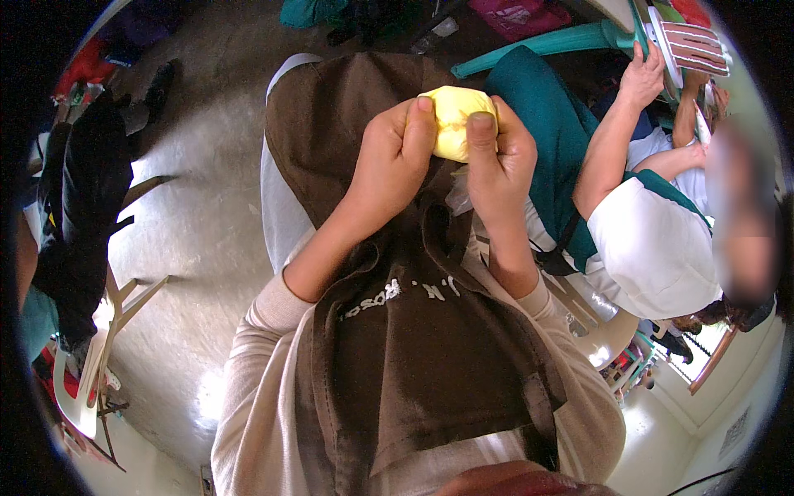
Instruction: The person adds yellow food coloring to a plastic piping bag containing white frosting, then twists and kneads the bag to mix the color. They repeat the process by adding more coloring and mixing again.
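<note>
A rounded, bright yellow bundle (451, 127) is held up over my lap, between both hands. It looks like a soft yellow mass in thin plastic, with creases and a darker mark at its middle. My left hand (400, 152) grips its left side, the thumb pressed on the edge. From the right, my right hand (504, 155) clasps it with the thumb across the front. A wisp of clear plastic (459, 195) hangs just below, near my right wrist. The fingers behind the bundle are hidden. Under my arms lies a brown apron (434, 347) bearing white lettering.
Close on my right sits a person in a white sleeve (654, 248), one hand (642, 74) by a brown cake with white stripes (691, 48). A teal table edge (539, 44) lies ahead. Plastic chairs (80, 397) and a dark-clothed person (80, 204) are on the left.
</note>
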`<action>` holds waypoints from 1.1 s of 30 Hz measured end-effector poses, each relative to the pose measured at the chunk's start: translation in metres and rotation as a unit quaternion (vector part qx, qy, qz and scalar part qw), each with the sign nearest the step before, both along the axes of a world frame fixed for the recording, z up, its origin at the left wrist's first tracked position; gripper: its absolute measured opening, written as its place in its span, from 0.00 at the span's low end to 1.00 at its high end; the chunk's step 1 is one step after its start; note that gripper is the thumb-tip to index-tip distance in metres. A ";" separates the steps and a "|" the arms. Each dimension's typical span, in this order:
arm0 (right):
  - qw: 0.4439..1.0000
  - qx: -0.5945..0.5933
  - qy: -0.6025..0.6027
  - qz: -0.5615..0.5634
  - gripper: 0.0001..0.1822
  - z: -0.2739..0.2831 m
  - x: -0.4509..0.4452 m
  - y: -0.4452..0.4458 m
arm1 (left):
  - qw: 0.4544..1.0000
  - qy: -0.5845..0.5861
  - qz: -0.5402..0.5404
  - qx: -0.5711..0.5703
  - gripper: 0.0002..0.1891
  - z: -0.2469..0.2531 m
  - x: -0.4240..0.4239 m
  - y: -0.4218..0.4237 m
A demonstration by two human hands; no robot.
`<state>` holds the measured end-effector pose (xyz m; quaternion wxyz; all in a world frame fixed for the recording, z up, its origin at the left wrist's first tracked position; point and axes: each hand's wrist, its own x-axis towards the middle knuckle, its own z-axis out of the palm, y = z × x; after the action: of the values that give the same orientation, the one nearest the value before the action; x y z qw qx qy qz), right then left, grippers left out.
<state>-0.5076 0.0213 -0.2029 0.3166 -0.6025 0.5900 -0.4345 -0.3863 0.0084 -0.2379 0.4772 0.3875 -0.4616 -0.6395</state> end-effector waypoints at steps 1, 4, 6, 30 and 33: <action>0.999 0.004 -0.048 -0.001 0.21 -0.001 -0.001 0.003 | 1.000 0.005 -0.006 0.004 0.20 0.001 0.001 0.002; 0.986 0.041 -0.160 -0.021 0.29 -0.003 -0.006 0.009 | 0.998 0.044 -0.037 0.021 0.19 0.002 0.007 0.004; 0.976 0.051 -0.208 -0.024 0.21 0.007 0.001 0.007 | 0.988 0.088 -0.090 0.092 0.18 0.006 0.013 0.004; 0.992 0.046 -0.101 0.058 0.09 0.022 0.007 0.015 | 0.945 0.102 -0.209 0.231 0.30 0.015 0.036 0.004; 0.988 -0.004 -0.113 0.103 0.12 0.020 0.004 0.018 | 0.974 0.066 -0.190 0.109 0.26 0.021 0.029 0.005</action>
<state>-0.5034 0.0390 -0.1829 0.4219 -0.6085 0.4830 -0.4675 -0.3569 0.0135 -0.2170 0.3316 0.2996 -0.4216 -0.7890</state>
